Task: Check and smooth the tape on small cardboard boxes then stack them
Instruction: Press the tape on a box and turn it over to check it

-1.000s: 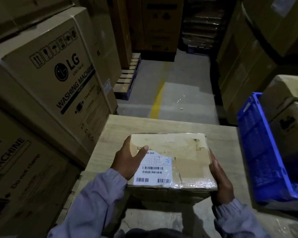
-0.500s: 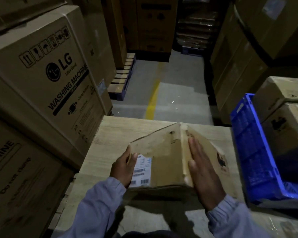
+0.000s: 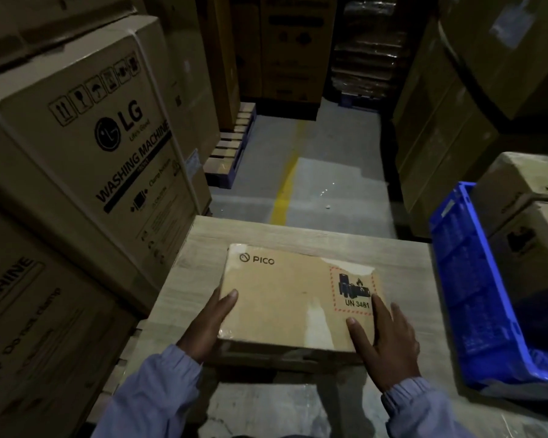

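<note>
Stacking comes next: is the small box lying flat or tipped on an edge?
Flat: the small box lies on the wooden table, its PICO face up, left hand and right hand at its near corners.

Stacked at left, washing-machine cartons (image 3: 86, 159). At the desk's (image 3: 196, 279) right edge, a blue crate (image 3: 469, 295). Beyond, grey floor (image 3: 339, 184) with a yellow line (image 3: 283, 197), a pallet (image 3: 231, 147).
</note>
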`<action>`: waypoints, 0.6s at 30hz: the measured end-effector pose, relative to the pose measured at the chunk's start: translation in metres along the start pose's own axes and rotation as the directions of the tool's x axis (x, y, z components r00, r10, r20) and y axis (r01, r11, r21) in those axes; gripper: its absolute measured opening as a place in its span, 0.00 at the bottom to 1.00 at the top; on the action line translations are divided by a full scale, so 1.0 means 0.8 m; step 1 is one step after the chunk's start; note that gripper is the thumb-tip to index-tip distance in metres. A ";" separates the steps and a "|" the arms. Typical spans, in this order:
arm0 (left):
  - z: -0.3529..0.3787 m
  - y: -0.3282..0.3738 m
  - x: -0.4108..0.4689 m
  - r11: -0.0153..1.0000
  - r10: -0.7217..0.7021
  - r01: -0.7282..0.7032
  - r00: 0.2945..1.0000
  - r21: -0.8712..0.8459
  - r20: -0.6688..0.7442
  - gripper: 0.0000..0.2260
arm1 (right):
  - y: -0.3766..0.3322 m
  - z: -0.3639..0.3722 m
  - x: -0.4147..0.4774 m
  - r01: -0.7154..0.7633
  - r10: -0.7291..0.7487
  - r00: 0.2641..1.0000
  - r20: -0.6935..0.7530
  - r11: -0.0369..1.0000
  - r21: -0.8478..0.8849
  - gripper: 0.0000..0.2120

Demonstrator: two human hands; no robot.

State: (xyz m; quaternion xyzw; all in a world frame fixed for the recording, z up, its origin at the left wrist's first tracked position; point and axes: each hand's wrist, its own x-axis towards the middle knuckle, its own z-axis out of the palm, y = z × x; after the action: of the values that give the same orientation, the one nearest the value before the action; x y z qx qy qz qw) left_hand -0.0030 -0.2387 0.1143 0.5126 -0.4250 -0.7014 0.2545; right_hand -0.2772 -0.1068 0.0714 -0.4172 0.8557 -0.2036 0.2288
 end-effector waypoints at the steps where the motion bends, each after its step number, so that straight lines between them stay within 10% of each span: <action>1: -0.005 -0.004 0.001 1.000 0.000 0.000 1.000 0.017 0.004 0.18 | 0.003 0.001 0.002 0.030 -0.031 1.000 0.006 0.998 0.052 0.39; 12: -0.008 -0.069 0.004 0.877 0.080 -0.003 0.987 0.480 -0.139 0.27 | -0.001 -0.009 -0.009 0.083 -0.082 0.997 0.007 0.990 -0.116 0.39; 15: -0.005 -0.072 0.011 0.604 0.365 -0.134 0.923 0.785 -0.124 0.25 | -0.001 -0.010 -0.012 0.091 -0.096 0.995 -0.005 0.959 -0.269 0.43; 18: 0.002 -0.072 0.011 0.232 0.562 -0.381 0.804 0.895 0.196 0.27 | -0.007 -0.007 -0.017 0.215 -0.234 0.972 0.003 0.886 -0.411 0.43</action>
State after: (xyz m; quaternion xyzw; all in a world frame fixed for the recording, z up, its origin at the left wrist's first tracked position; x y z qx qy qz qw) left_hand -0.0034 -0.2161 0.0607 0.4681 -0.8446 -0.1979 0.1686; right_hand -0.2696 -0.0982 0.0816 -0.5471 0.8302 -0.0550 0.0914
